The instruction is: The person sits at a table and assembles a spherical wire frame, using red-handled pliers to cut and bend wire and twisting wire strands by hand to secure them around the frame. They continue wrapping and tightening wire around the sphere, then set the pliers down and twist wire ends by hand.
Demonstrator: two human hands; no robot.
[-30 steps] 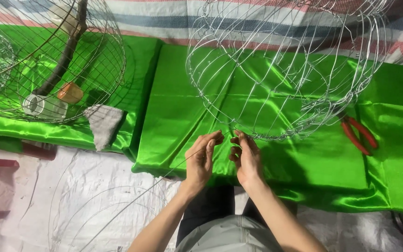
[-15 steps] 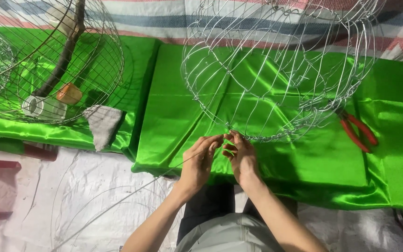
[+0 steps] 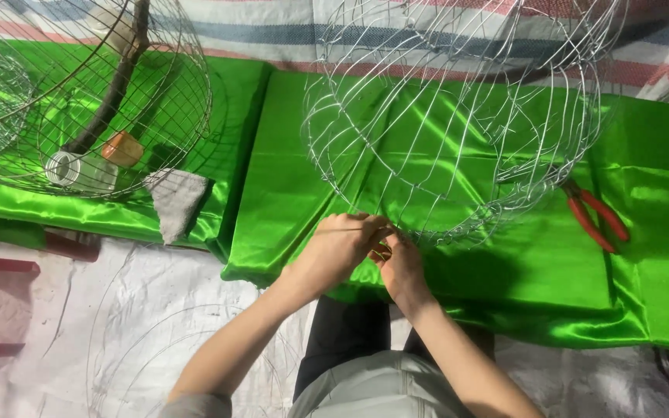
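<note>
Hands pinch the wire frame [image 3: 458,116] at its near bottom rim. The left hand [image 3: 338,251] and right hand [image 3: 402,267] touch there, each grasping wire; the frame rises away from them.

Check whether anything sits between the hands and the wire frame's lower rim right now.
Nothing visible does. Both the left hand and right hand are already at the lower rim of the wire frame, fingers pinching there. The red pliers lie off to the right on the green cloth.
</note>
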